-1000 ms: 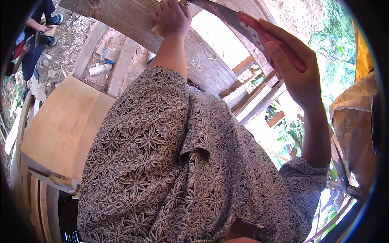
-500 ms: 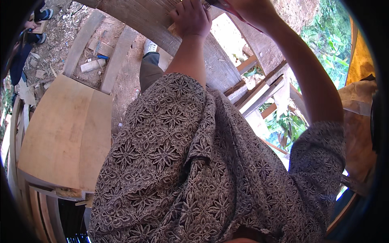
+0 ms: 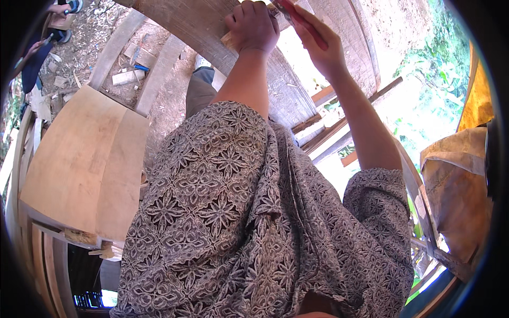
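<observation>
Your left hand (image 3: 253, 26) grips a small wood block (image 3: 229, 40) on the far plank (image 3: 185, 21); your right hand (image 3: 318, 45), just right of it, clasps a red-handled tool (image 3: 290, 11).

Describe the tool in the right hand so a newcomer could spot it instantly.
Start at the big weathered plank curving across the top of the view. Both hands meet on its upper edge; the right hand grips a long, narrow tool with a red handle. It is the only red thing among grey-brown timber.
</observation>
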`<state>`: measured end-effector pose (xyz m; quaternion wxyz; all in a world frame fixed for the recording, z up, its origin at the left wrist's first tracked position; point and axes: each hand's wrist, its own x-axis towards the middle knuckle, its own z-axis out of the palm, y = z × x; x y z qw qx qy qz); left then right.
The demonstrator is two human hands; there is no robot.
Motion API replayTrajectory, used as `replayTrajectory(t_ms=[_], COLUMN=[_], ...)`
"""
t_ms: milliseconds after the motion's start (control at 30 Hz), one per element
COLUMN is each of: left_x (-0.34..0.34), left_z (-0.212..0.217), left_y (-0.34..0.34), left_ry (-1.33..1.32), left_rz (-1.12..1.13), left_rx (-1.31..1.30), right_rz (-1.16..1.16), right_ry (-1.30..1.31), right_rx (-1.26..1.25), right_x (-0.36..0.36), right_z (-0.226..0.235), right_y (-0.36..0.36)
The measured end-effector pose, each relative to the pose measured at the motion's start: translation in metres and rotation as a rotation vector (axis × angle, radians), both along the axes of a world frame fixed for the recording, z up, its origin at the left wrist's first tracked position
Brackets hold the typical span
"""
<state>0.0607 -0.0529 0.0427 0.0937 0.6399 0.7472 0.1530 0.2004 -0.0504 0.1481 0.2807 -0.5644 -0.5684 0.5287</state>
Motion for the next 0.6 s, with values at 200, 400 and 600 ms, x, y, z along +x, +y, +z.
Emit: replayTrajectory(t_ms=[200,400,600], left_x=[-0.009,-0.01,-0.012], left_z=[0.011,0.029,0.039], left_y=[0.009,0.008,0.009], left_ry=[0.094,0.104,0.065], left_rz=[0.024,0.032,0.031], left_rx=[0.003,0.015,-0.005], right_rz=[0.016,0.038,-0.036], right_ry=[-0.098,-0.091,-0.247], right_rx=[-0.112,-0.022,0.05], right_x=[0.043,0.047,0.038], right_z=[0.099,0.185,0.201], right_y=[-0.061,-0.071,-0.072])
